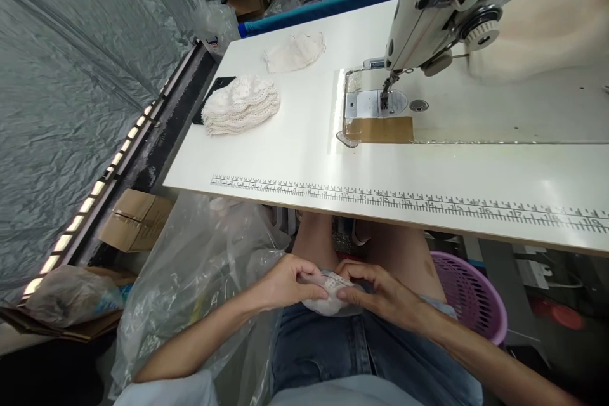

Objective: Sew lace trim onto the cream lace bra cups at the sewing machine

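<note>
Above my lap, both hands pinch a small clear plastic bag (pixel 328 306) with something white inside; its exact contents are hard to make out. My left hand (pixel 290 282) grips the bag's left edge between thumb and fingers. On the other side, my right hand (pixel 380 292) holds it the same way, thumb on top. On the white sewing table (pixel 295 152) lies a stack of cream lace-edged fabric pieces (pixel 242 104), partly over a dark flat object (pixel 200 108). A single cream piece (pixel 295 52) lies flat behind the stack.
A sewing machine (pixel 428 19) stands at the right of the table, its needle over the metal plate. A printed ruler (pixel 333 191) runs along the front edge. Large clear plastic (pixel 190 266) hangs at the left, near a cardboard box (pixel 136 220). A purple basket (pixel 497 304) stands beneath the table.
</note>
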`<state>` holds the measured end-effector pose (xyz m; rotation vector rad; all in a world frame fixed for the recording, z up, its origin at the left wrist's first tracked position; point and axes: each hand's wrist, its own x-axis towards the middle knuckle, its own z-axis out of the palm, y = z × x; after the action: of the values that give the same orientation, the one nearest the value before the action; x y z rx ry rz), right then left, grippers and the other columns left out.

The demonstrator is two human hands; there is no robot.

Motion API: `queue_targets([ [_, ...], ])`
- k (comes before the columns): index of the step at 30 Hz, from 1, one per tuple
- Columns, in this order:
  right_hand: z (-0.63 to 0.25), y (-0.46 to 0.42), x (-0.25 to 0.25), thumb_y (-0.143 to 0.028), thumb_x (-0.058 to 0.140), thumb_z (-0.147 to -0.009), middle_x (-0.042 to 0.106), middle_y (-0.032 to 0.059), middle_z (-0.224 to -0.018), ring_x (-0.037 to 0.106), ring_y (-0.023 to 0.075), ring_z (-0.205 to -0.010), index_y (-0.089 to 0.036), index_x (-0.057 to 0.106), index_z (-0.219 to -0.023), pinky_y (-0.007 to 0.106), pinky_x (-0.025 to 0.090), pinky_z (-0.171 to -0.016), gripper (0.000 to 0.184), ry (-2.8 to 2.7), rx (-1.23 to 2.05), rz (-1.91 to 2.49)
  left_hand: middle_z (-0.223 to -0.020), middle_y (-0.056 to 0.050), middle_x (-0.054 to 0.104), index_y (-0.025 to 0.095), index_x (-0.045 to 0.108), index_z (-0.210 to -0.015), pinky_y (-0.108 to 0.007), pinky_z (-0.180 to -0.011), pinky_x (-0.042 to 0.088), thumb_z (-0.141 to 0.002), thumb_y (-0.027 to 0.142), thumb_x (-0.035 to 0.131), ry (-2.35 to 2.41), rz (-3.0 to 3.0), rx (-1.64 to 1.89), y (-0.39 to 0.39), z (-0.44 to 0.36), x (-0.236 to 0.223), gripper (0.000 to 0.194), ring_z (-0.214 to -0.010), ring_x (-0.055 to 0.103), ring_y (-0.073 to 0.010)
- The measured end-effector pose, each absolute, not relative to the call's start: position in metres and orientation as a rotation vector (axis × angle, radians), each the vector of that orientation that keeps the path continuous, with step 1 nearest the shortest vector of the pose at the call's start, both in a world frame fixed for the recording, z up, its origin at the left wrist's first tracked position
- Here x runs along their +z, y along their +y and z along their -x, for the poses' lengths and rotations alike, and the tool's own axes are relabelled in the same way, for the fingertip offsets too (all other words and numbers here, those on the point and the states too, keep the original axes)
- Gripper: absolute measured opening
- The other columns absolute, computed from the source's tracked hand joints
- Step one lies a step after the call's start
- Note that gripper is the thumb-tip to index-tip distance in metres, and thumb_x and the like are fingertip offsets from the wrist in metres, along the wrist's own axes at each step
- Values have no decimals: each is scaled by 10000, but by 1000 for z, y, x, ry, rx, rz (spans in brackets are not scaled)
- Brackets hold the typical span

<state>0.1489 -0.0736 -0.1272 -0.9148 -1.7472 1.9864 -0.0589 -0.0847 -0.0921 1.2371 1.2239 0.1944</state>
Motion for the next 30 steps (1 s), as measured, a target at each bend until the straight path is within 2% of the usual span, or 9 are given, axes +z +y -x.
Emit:
queue_targets([
  [11, -155, -81, -109, -387, 467, -904, 566, 42, -828, 529, 164, -753, -186, 591, -837, 258, 400, -669, 245, -1940, 1738, 934, -616, 11, 582, 111, 665, -697, -165, -530, 338, -728, 236, 655, 1228, -1294, 276, -85, 54, -77, 129, -585, 486, -88],
  [16, -157, -82, -103, -355, 455, -917, 562, 44, -839, 532, 162, -763, -193, 569, -830, 253, 400, -670, 216, -1962, 1695, 889, -625, 8, 579, 111, 657, -705, -164, -532, 336, -738, 252, 653, 1231, -1301, 265, -87, 55, -74, 144, -585, 482, -86],
  [18, -159, -79, -99, -342, 445, -923, 560, 47, -846, 528, 160, -759, -196, 567, -843, 254, 402, -668, 206, -1966, 1671, 860, -639, 13, 582, 125, 656, -801, -166, -534, 339, -733, 259, 664, 1226, -1307, 273, -87, 55, -70, 151, -577, 479, -84],
  [20, -160, -76, -93, -335, 443, -925, 562, 53, -859, 527, 161, -767, -196, 568, -856, 257, 409, -674, 200, -1972, 1634, 839, -629, 31, 568, 151, 617, -959, -166, -520, 333, -734, 255, 669, 1209, -1322, 301, -85, 55, -65, 253, -546, 461, -77],
  [23, -162, -68, -82, -329, 439, -928, 569, 57, -869, 529, 163, -778, -190, 573, -872, 261, 418, -678, 202, -1974, 1567, 808, -544, 77, 467, 180, 539, -1088, -165, -460, 268, -772, 256, 638, 1140, -1407, 352, -76, 54, -54, 339, -460, 357, -59],
  [25, -164, -62, -73, -308, 444, -929, 570, 49, -865, 531, 153, -773, -187, 572, -890, 253, 416, -675, 180, -1973, 1527, 778, -544, 73, 465, 177, 569, -1059, -169, -454, 247, -789, 241, 619, 1066, -1506, 363, -66, 53, -46, 282, -455, 334, -53],
  [30, -171, -52, -48, -241, 475, -917, 570, 31, -937, 537, 132, -824, -203, 549, -883, 229, 407, -716, 90, -1964, 1495, 710, -696, -19, 647, 141, 695, -915, -169, -509, 347, -741, 251, 675, 956, -1506, 324, -43, 47, -21, 207, -545, 482, -73],
])
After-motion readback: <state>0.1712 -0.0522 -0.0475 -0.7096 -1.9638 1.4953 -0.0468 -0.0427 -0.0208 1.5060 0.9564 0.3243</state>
